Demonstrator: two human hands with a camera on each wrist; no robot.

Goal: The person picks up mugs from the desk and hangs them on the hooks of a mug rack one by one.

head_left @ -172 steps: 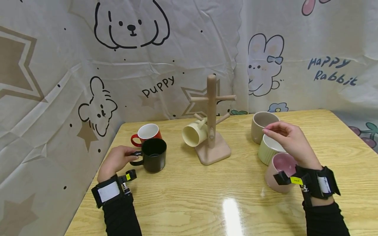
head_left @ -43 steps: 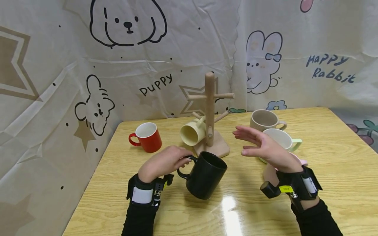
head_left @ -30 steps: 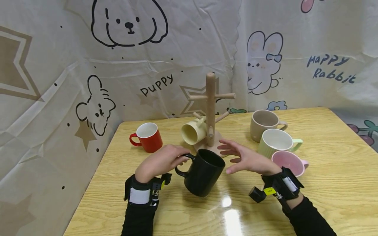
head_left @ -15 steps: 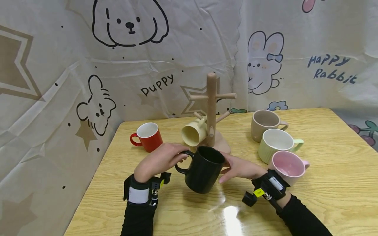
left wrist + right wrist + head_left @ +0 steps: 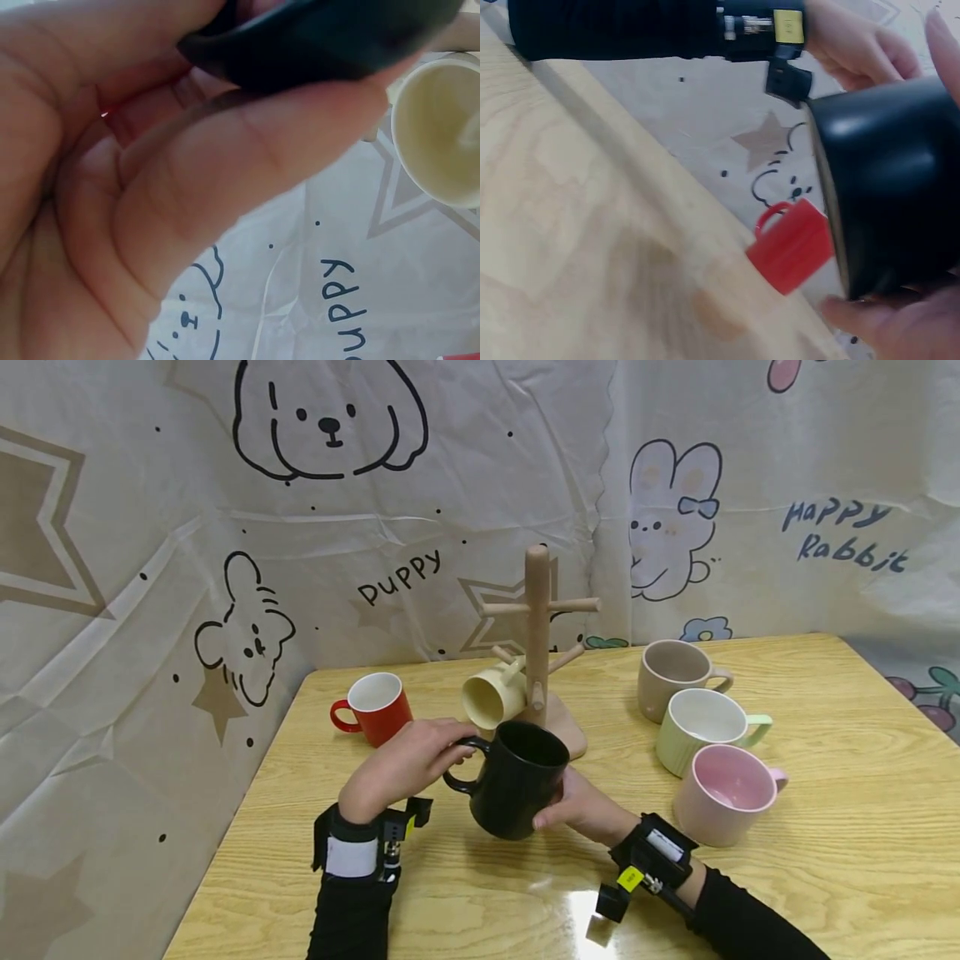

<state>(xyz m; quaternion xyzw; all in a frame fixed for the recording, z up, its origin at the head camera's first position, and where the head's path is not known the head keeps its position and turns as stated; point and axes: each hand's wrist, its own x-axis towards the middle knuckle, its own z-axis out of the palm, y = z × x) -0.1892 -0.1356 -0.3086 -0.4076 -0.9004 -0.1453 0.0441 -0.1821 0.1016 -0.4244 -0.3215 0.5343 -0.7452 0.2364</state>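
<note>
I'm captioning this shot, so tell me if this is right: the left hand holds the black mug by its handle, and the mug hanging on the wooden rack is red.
Only the colour is wrong: the head view shows a pale yellow mug hanging on the wooden rack. The left hand does hold the black mug by its handle.

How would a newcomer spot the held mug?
Find the wooden stand on the table. In front of it, the left hand holds a mug by its handle, the right hand by its side. It is the only black mug here.
</note>
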